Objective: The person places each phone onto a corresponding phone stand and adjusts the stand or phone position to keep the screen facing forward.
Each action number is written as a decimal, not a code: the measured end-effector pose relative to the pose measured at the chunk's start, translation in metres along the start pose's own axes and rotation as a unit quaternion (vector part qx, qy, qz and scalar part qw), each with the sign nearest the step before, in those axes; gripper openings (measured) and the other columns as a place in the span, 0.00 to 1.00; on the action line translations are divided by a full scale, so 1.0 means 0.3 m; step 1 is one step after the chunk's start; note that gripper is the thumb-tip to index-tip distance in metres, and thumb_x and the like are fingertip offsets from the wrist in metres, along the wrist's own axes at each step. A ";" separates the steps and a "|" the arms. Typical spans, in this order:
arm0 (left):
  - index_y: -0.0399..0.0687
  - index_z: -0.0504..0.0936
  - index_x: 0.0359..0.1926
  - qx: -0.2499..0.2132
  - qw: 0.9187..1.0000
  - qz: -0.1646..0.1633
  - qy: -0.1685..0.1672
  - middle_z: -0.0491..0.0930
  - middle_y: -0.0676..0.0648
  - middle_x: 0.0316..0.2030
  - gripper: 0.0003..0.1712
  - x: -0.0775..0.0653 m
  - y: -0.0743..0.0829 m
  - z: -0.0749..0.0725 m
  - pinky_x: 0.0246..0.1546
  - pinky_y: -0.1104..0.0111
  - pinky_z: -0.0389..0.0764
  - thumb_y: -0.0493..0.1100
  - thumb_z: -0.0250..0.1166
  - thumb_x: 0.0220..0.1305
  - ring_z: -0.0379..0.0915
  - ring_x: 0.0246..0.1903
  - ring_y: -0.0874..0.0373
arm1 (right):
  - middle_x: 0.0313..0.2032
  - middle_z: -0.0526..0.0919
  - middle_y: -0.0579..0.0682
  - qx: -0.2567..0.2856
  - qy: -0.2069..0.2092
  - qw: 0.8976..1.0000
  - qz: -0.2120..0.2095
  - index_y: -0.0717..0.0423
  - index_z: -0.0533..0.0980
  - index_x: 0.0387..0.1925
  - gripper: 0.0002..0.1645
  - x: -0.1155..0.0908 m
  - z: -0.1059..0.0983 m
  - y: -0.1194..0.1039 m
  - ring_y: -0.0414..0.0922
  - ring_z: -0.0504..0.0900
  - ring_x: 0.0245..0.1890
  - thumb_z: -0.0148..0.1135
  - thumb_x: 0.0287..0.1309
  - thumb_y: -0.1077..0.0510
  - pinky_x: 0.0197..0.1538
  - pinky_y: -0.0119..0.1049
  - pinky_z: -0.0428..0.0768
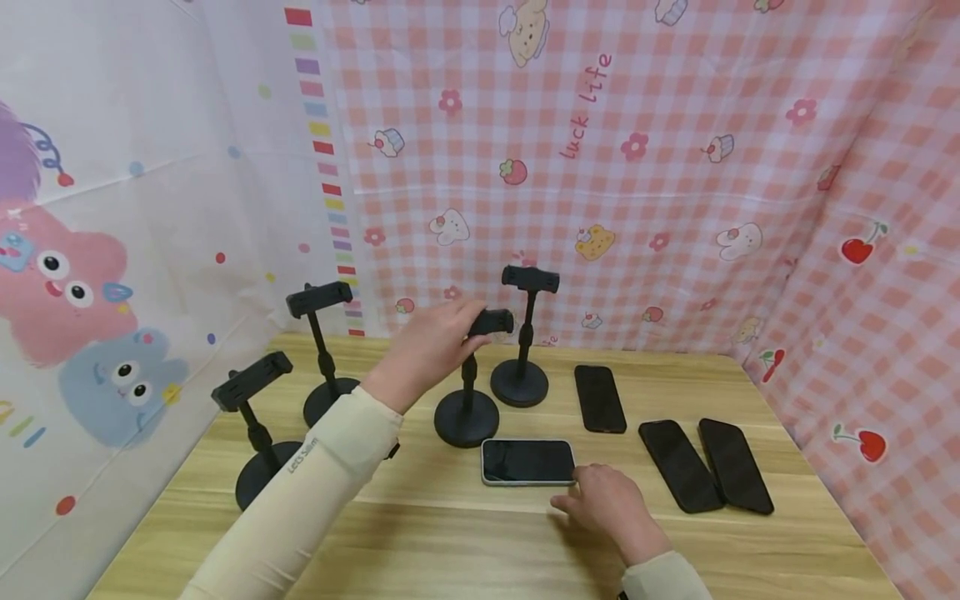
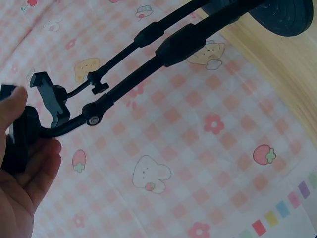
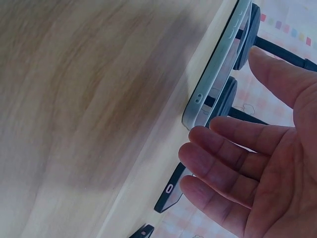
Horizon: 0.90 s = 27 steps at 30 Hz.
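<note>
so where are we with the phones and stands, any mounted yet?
None mounted: all four stands' clamps are bare, and four phones lie flat on the table. In hand: the left hand grips the clamp of the nearest stand, and the right hand reaches the pale-edged phone, not yet lifted. Left: all four phones, including three dark phones.

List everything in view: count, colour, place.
phone stands: 4, black, left and middle of table; left hand grips the clamp of the front-middle one.
light-edged phone: 1, dark screen, flat in front of that stand.
black phones: 3, flat on the right side.
table: 1, light wood.
backdrop cloth: pink check, cartoon print at left.
left hand: on the stand's clamp.
right hand: open, at the light-edged phone's right end.
</note>
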<state>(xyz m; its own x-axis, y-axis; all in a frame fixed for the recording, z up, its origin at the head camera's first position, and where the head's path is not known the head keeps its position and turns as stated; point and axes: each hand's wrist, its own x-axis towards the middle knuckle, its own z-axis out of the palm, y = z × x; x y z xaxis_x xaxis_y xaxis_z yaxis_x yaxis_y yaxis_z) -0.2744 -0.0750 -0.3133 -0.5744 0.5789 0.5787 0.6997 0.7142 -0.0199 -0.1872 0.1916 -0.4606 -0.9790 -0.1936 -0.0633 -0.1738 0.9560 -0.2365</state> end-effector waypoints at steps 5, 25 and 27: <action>0.38 0.77 0.50 0.018 1.000 0.004 0.016 0.81 0.45 0.40 0.21 0.001 0.012 0.013 0.38 0.66 0.82 0.47 0.70 0.64 0.80 0.34 0.55 | 0.34 0.84 0.57 -0.001 0.010 1.000 -0.008 0.64 0.82 0.38 0.27 0.000 0.001 -0.001 0.57 0.83 0.36 0.72 0.53 0.43 0.41 0.54 0.80; 0.37 0.77 0.57 0.002 0.997 -0.060 -0.052 0.84 0.43 0.44 0.25 0.038 0.013 -0.015 0.39 0.60 0.83 0.49 0.68 0.66 0.82 0.38 0.52 | 0.32 0.84 0.57 -0.001 0.001 1.000 -0.007 0.64 0.81 0.36 0.26 0.000 0.012 -0.007 0.56 0.83 0.35 0.72 0.53 0.43 0.41 0.53 0.80; 0.37 0.77 0.56 -0.006 0.995 -0.068 -0.069 0.84 0.43 0.42 0.24 0.047 0.013 -0.023 0.38 0.61 0.83 0.49 0.67 0.66 0.82 0.36 0.52 | 0.32 0.83 0.57 -0.001 0.004 1.000 -0.009 0.63 0.81 0.35 0.26 0.001 0.013 -0.008 0.56 0.83 0.34 0.72 0.53 0.43 0.40 0.53 0.79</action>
<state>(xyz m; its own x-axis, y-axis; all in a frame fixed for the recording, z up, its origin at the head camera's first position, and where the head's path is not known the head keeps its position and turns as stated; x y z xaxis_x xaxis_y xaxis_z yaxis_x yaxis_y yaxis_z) -0.2769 -0.0668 -0.2994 -0.7172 0.5261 0.4570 0.6153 0.7860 0.0606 -0.1865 0.1885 -0.4639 -0.9765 -0.2090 -0.0523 -0.1912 0.9528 -0.2359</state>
